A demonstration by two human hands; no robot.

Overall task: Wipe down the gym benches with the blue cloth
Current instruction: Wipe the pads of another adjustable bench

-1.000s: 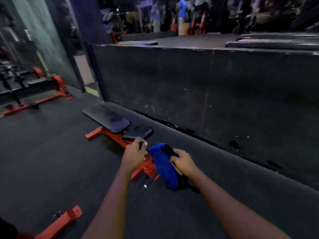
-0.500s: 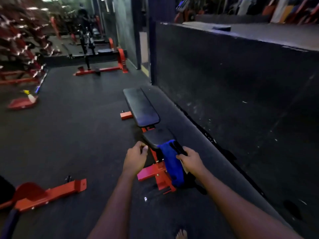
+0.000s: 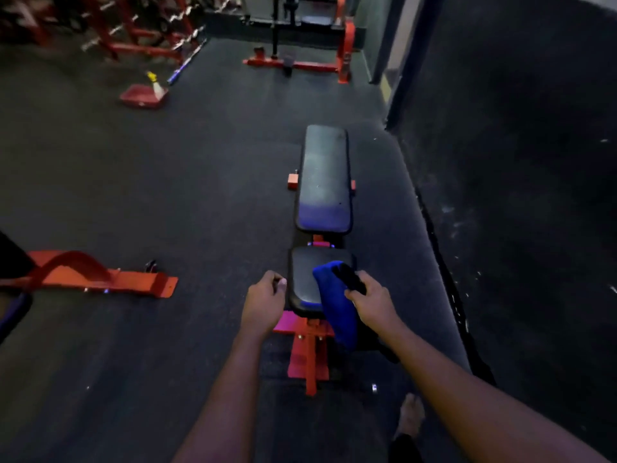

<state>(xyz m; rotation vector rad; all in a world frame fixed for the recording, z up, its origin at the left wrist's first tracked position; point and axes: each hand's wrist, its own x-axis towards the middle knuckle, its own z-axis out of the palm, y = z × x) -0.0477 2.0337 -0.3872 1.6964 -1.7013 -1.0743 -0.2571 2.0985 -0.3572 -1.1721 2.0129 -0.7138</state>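
Starting at the seat, the cloth gripped by the right hand should be rubbed flat; the left hand cannot be judged.

A red tray lies beyond an orange floor frame.

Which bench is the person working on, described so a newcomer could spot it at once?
Follow the dark wall on the right; the bench lies alongside it, running away from the camera. It has black pads on an orange-red frame. Unlike the red-framed equipment at the far end, its near seat pad has the blue cloth draped over its right edge, held by the right hand.
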